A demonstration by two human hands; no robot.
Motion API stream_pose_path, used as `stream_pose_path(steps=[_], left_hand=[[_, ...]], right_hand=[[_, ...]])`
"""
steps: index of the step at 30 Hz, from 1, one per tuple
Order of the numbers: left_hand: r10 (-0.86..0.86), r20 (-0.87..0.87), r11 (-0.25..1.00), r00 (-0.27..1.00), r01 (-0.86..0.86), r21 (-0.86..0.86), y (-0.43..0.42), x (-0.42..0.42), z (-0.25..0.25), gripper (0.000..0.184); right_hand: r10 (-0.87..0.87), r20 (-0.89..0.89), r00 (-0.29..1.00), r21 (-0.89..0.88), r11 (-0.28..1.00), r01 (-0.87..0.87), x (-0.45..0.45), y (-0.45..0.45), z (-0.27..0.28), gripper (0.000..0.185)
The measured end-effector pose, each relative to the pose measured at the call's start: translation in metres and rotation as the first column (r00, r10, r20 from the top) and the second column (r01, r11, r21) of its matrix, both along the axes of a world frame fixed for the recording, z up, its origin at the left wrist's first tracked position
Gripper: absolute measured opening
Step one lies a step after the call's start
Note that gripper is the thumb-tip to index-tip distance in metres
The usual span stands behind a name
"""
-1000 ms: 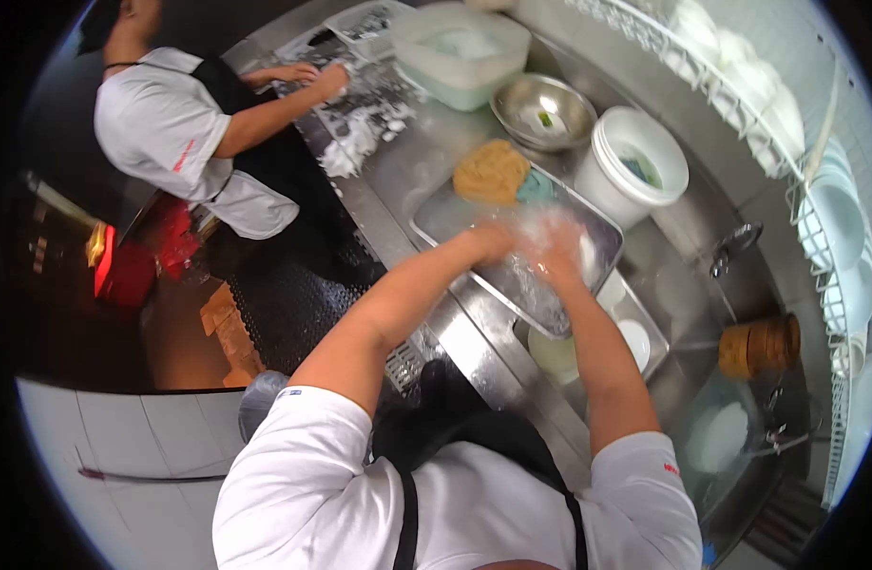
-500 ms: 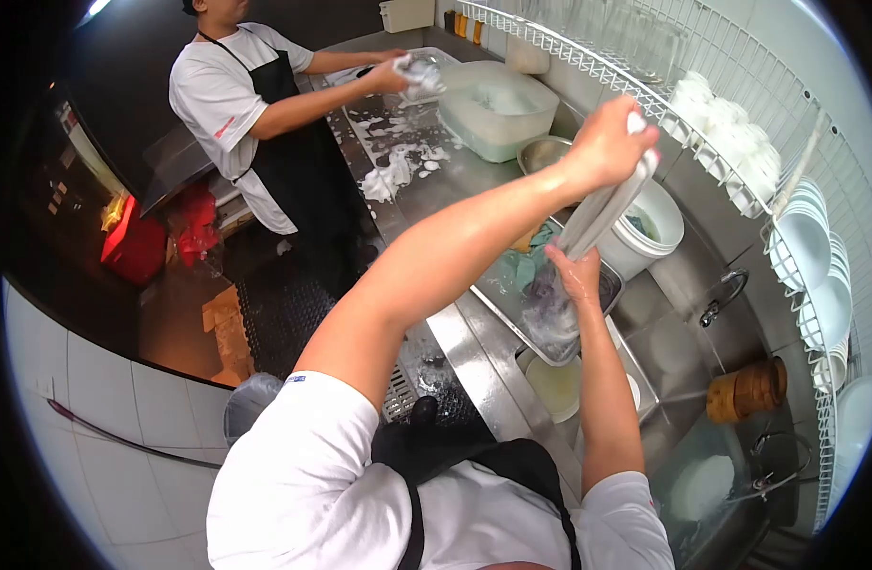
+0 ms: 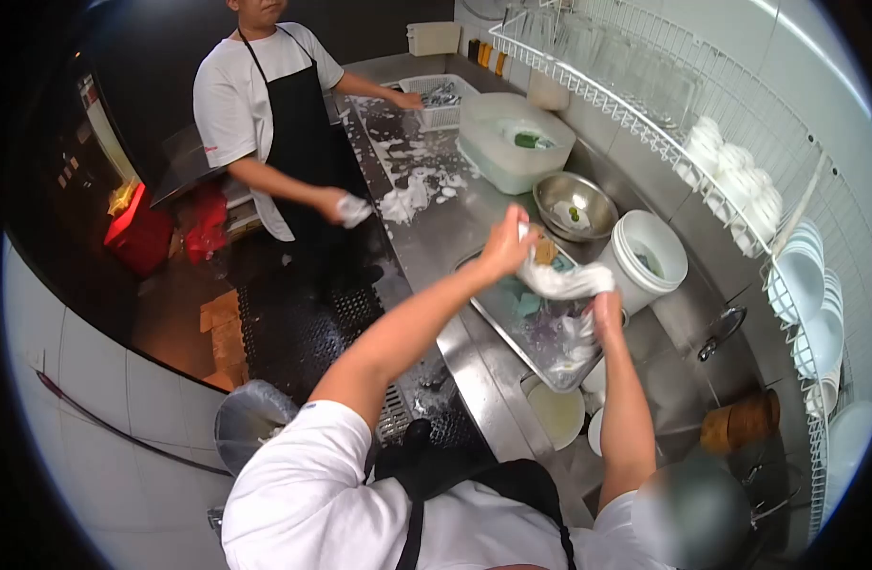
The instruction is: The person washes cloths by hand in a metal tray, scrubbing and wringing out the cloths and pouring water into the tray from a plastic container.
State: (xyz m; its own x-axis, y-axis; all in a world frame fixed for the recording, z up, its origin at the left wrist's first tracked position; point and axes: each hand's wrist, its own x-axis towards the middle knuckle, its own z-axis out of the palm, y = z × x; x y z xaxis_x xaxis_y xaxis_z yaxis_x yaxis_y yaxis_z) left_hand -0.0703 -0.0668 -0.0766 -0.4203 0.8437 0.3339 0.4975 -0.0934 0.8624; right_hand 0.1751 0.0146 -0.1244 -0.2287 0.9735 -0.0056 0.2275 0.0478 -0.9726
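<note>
From the head view, the one view there is, I see both bare hands busy above a metal tray (image 3: pixel 514 344) on the steel counter (image 3: pixel 436 242). The left hand (image 3: pixel 507 245) is curled tight round one end of a wet-looking white cloth (image 3: pixel 569 283); the right hand (image 3: pixel 607 316), nearer the wall, appears closed about the other end, though blur hides its fingers. The cloth hangs between them in a bunched, sagging rope over the tray. I'd judge this to be the wringing step; any further twist would call for a firm grip at both ends, kept above the tray to catch drips.

A teal cloth (image 3: pixel 528 305) lies in the tray, a tan one (image 3: pixel 547 251) at its far end. Just behind stand a steel bowl (image 3: pixel 599 197) and a white bucket (image 3: pixel 628 285), with a translucent tub (image 3: pixel 493 171) beyond. Across the counter, a co-worker's one hand (image 3: pixel 331 204) holds a white rag (image 3: pixel 354 210), the other (image 3: pixel 407 100) rests at a white basket (image 3: pixel 443 119).
</note>
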Motion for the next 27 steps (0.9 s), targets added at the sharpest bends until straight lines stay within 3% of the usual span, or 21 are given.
stream_pose_path(steps=[1, 2, 3, 4, 5, 7, 10, 13, 14, 17, 21, 24, 27], left_hand=[[-0.004, -0.027, 0.998, 1.000, 0.002, -0.064, -0.011, 0.011, -0.008, 0.045], [0.000, -0.184, 0.990, 0.983, 0.026, 0.139, -0.009, 0.014, -0.037, 0.057], [-0.085, -0.188, 0.986, 0.979, 0.055, -0.159, -0.012, 0.020, -0.044, 0.070], [-0.231, -0.236, 0.918, 0.944, 0.132, -0.374, -0.013, 0.022, -0.051, 0.081], [-0.313, -0.372, 0.885, 0.874, 0.126, -0.449, -0.016, 0.028, -0.060, 0.084], [-0.486, -0.579, 0.801, 0.654, 0.069, -0.594, -0.020, 0.042, -0.075, 0.089], [-0.562, -0.526, 0.739, 0.638, 0.103, -0.665, -0.016, 0.050, -0.098, 0.101], [-0.627, -0.434, 0.639, 0.646, 0.109, -0.761, -0.010, 0.049, -0.090, 0.106], [-0.619, -0.354, 0.651, 0.701, 0.206, -0.731, -0.011, 0.044, -0.087, 0.110], [-0.658, -0.406, 0.611, 0.634, 0.135, -0.780, -0.004, 0.042, -0.095, 0.111], [-0.634, -0.404, 0.629, 0.660, 0.137, -0.765, -0.004, 0.041, -0.087, 0.108], [-0.637, -0.396, 0.626, 0.661, 0.144, -0.766, -0.003, 0.042, -0.091, 0.107], [-0.556, -0.418, 0.704, 0.719, 0.140, -0.696, 0.015, 0.050, -0.148, 0.113]], right_hand=[[-0.002, 0.125, 0.992, 0.005, 1.000, 0.001, -0.003, 0.006, -0.017, 0.040], [0.074, 0.297, 0.952, 0.065, 0.993, -0.098, -0.004, 0.009, -0.025, 0.037], [0.139, 0.464, 0.875, 0.100, 0.973, -0.208, -0.004, 0.012, -0.037, 0.035], [0.012, 0.607, 0.795, 0.332, 0.904, -0.268, -0.016, 0.014, -0.057, 0.029], [0.118, 0.707, 0.698, 0.272, 0.865, -0.422, -0.018, 0.019, -0.073, 0.027], [0.059, 0.714, 0.698, 0.361, 0.822, -0.440, -0.028, -0.006, -0.078, 0.038], [-0.026, 0.826, 0.562, 0.338, 0.822, -0.458, -0.043, -0.040, -0.073, 0.055], [-0.107, 0.818, 0.565, 0.415, 0.791, -0.450, -0.048, -0.042, -0.081, 0.065], [-0.138, 0.855, 0.500, 0.403, 0.782, -0.474, -0.048, -0.042, -0.078, 0.060], [-0.023, 0.855, 0.519, 0.275, 0.867, -0.415, -0.053, -0.037, -0.087, 0.060], [-0.139, 0.844, 0.518, 0.407, 0.795, -0.449, -0.044, -0.013, -0.122, 0.045], [-0.167, 0.856, 0.490, 0.429, 0.759, -0.489, -0.041, -0.013, -0.120, 0.051], [-0.352, 0.708, 0.612, 0.691, 0.525, -0.497, -0.033, 0.003, -0.160, 0.048]])
